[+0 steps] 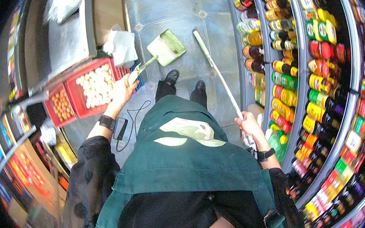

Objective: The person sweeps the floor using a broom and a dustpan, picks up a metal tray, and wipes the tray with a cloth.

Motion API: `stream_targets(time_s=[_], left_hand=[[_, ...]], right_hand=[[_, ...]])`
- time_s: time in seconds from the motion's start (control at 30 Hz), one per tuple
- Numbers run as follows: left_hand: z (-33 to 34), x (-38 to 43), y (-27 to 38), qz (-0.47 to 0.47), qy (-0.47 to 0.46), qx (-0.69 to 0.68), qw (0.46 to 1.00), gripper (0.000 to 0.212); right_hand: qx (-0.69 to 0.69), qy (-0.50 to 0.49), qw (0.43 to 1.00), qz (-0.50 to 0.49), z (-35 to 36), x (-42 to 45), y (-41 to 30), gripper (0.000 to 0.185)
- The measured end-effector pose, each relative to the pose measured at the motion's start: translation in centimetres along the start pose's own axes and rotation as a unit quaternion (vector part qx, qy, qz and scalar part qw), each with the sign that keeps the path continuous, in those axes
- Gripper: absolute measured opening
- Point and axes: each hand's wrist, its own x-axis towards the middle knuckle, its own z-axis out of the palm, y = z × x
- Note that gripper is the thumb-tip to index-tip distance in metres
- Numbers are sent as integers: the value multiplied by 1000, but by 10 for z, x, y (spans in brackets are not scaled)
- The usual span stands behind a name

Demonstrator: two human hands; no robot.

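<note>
A pale green long-handled dustpan [166, 49] rests near the tiled floor ahead of my shoes. My left hand [126, 88] is closed around the upper end of its handle, beside a red crate of eggs. My right hand [248, 124] grips a long white pole [225, 82], which slants forward and left across the floor. At the far end of the pole is a narrow, light-coloured head [200, 45], seen edge-on; its exact kind cannot be told. The head lies to the right of the dustpan, apart from it.
Shelves of bottles and jars [284, 79] run along the right. At left stand a red crate of pale eggs [70, 83], a smaller red crate of brown eggs [73, 120] and a metal counter [66, 41]. A black device with a cord [120, 128] appears left of my apron.
</note>
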Motion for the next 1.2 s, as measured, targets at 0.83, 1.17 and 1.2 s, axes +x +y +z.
stream_targets(time_s=[0.83,1.17,1.2], left_hand=[[142,-273,-14,-312,136,-74,937,37],[133,-268,-61,-288,61,-98,951,36],[133,-264,-66,-282,61,-102,952,36]], right_hand=[[-619,30,712,-329,6,183,-112,39],[-673,7,687,-273,-47,109,-57,46],[-632,24,719,-289,-58,101,-46,45]])
